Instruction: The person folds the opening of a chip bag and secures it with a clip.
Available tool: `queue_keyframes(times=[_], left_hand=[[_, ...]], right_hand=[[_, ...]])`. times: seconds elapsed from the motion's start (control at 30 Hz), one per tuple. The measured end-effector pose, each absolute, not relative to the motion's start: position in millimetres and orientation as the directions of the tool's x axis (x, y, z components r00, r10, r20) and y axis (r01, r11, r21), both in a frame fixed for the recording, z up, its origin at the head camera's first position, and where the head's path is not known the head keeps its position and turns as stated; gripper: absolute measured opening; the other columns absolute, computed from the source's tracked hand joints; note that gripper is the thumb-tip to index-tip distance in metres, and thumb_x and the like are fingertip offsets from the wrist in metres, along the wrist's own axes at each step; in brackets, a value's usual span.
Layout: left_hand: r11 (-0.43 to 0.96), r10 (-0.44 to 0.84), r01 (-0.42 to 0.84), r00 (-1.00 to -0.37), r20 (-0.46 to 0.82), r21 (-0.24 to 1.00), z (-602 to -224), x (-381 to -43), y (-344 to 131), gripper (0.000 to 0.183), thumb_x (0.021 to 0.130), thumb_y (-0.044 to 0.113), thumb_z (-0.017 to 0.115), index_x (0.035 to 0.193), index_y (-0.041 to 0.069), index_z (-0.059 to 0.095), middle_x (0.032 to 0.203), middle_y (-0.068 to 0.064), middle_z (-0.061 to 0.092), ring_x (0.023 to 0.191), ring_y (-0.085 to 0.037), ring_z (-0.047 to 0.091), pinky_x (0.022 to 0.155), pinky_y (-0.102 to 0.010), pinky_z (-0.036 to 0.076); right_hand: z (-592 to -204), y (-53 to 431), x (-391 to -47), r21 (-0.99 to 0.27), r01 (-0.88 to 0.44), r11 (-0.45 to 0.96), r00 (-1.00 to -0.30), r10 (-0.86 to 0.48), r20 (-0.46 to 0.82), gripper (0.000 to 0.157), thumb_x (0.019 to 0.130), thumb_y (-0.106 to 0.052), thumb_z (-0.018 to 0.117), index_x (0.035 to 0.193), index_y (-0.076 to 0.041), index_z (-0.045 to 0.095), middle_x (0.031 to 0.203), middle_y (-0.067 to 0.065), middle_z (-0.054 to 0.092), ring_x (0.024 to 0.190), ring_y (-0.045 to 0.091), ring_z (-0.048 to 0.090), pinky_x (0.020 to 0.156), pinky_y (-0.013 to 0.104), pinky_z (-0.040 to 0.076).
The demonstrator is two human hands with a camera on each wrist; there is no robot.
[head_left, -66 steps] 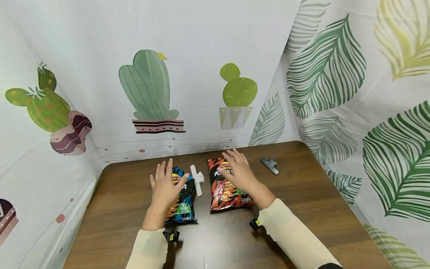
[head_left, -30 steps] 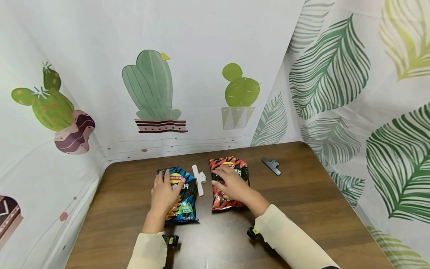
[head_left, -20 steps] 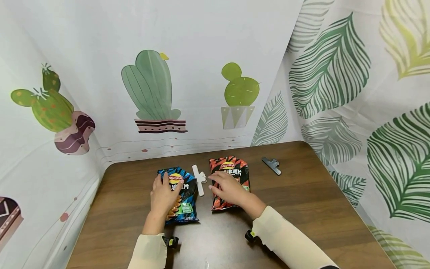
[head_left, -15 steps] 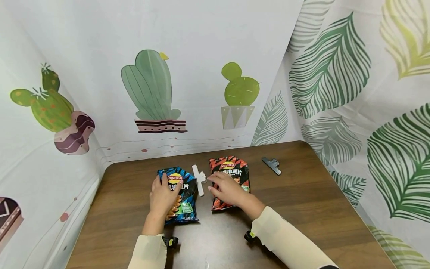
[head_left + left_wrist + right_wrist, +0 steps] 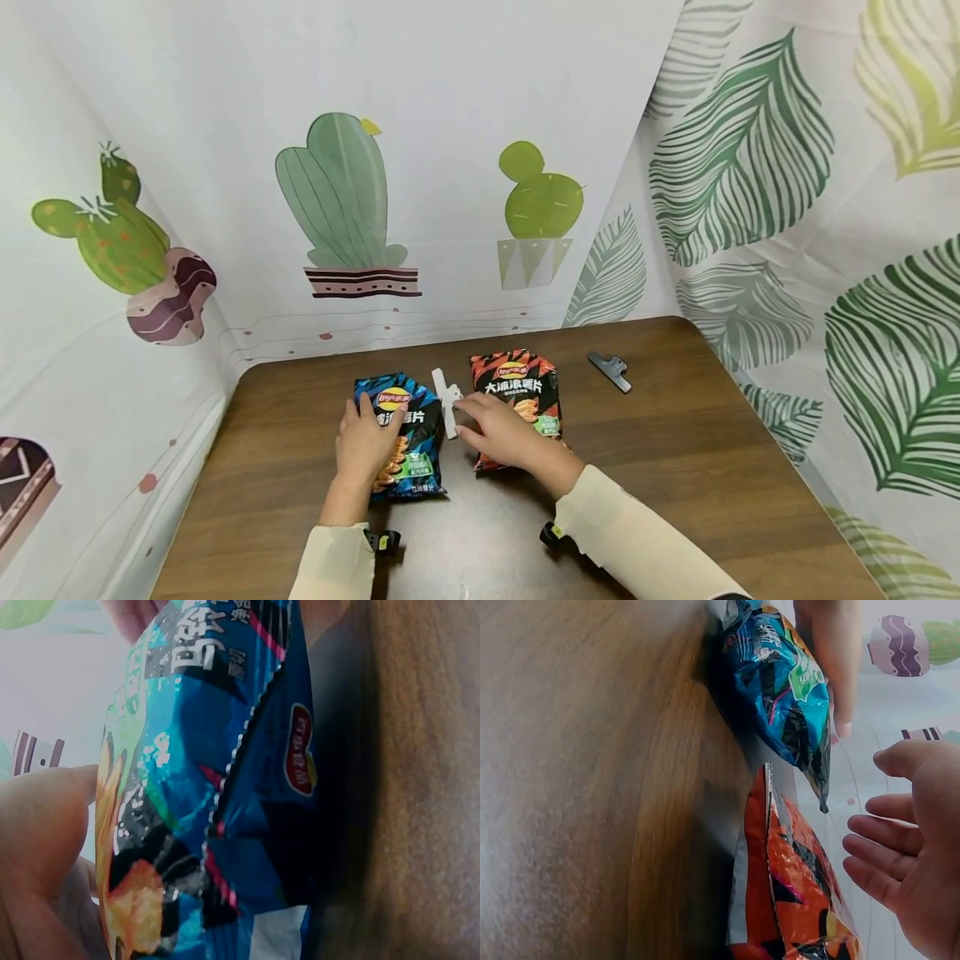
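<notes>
A blue bag of potato chips (image 5: 422, 465) lies on the table with my left hand (image 5: 365, 443) over its left side, thumb and fingers spread. The left wrist view shows the hand (image 5: 41, 832) beside the bag's printed face (image 5: 187, 787); whether it presses the bag I cannot tell. My right hand (image 5: 501, 432) is above the lower left of a red bag of potato chips (image 5: 517, 385), its fingertips by a white clip (image 5: 444, 403) between the bags. In the right wrist view this hand (image 5: 930, 832) is loosely bent, apart from the red bag (image 5: 802, 877), holding nothing.
A dark grey clip (image 5: 611, 372) lies on the wooden table (image 5: 675, 450) to the right of the red bag. Behind the table's far edge hangs a white curtain (image 5: 450, 167) printed with cacti and leaves.
My right hand has slid left and nearer to me, off the top of the red bag to beside the white clip. My left hand has come slightly lower over the blue bag. Bags and clips stay put.
</notes>
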State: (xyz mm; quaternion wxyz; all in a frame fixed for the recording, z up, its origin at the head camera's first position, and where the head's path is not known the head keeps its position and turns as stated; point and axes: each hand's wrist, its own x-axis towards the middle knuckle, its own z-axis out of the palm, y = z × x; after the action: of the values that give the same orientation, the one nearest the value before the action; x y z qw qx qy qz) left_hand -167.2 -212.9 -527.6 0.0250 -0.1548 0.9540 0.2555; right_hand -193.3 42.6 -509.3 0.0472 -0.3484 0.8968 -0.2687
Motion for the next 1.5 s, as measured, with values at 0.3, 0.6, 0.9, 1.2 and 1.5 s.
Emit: queue_keyframes(times=[0.3, 0.6, 0.9, 1.2, 1.5], left_hand=[[0.808, -0.284, -0.314, -0.949, -0.138, 0.498, -527, -166, -215, 0.100, 0.097, 0.067, 0.046, 0.159, -0.005, 0.014, 0.162, -0.038, 0.014, 0.144, -0.060, 0.026, 0.113, -0.071, 0.029], [0.789, -0.296, -0.333, -0.942, -0.157, 0.516, -531, -166, -216, 0.102, 0.097, 0.068, 0.045, 0.159, -0.006, 0.011, 0.162, -0.036, 0.016, 0.144, -0.059, 0.026, 0.113, -0.071, 0.029], [0.777, -0.293, -0.327, -0.944, -0.150, 0.538, -531, -165, -214, 0.101, 0.098, 0.063, 0.048, 0.158, -0.008, 0.009, 0.161, -0.036, 0.018, 0.143, -0.058, 0.028, 0.114, -0.069, 0.030], [0.765, -0.295, -0.348, -0.937, -0.185, 0.542, -531, -162, -215, 0.103, 0.098, 0.066, 0.045, 0.159, -0.008, 0.007, 0.162, -0.036, 0.014, 0.144, -0.059, 0.025, 0.115, -0.070, 0.028], [0.755, -0.306, -0.363, -0.932, -0.196, 0.546, -532, -163, -216, 0.103, 0.098, 0.065, 0.045, 0.158, -0.008, 0.007, 0.161, -0.037, 0.015, 0.144, -0.059, 0.025, 0.115, -0.069, 0.029]], right_hand=[[-514, 32, -190, -0.480, -0.600, 0.640, -0.745, -0.666, 0.045, 0.053, 0.104, -0.036, 0.055, 0.150, -0.010, 0.049, 0.147, 0.011, 0.054, 0.136, 0.028, 0.053, 0.112, 0.046, 0.045], [-521, 23, -186, -0.541, -0.553, 0.634, -0.729, -0.682, -0.053, 0.060, 0.105, -0.041, 0.052, 0.154, -0.007, 0.042, 0.156, 0.018, 0.045, 0.146, 0.033, 0.043, 0.118, 0.049, 0.039], [-523, 17, -184, -0.556, -0.534, 0.637, -0.740, -0.670, -0.057, 0.061, 0.104, -0.038, 0.054, 0.152, -0.002, 0.042, 0.149, 0.016, 0.052, 0.130, 0.026, 0.057, 0.110, 0.042, 0.047], [-518, 9, -179, -0.621, -0.413, 0.666, -0.787, -0.604, -0.123, 0.062, 0.105, -0.040, 0.051, 0.151, 0.001, 0.042, 0.153, 0.022, 0.047, 0.140, 0.033, 0.050, 0.115, 0.046, 0.041], [-518, 4, -174, -0.728, -0.267, 0.632, -0.785, -0.580, -0.216, 0.068, 0.104, -0.043, 0.051, 0.153, 0.003, 0.037, 0.144, 0.017, 0.058, 0.134, 0.030, 0.056, 0.112, 0.046, 0.045]])
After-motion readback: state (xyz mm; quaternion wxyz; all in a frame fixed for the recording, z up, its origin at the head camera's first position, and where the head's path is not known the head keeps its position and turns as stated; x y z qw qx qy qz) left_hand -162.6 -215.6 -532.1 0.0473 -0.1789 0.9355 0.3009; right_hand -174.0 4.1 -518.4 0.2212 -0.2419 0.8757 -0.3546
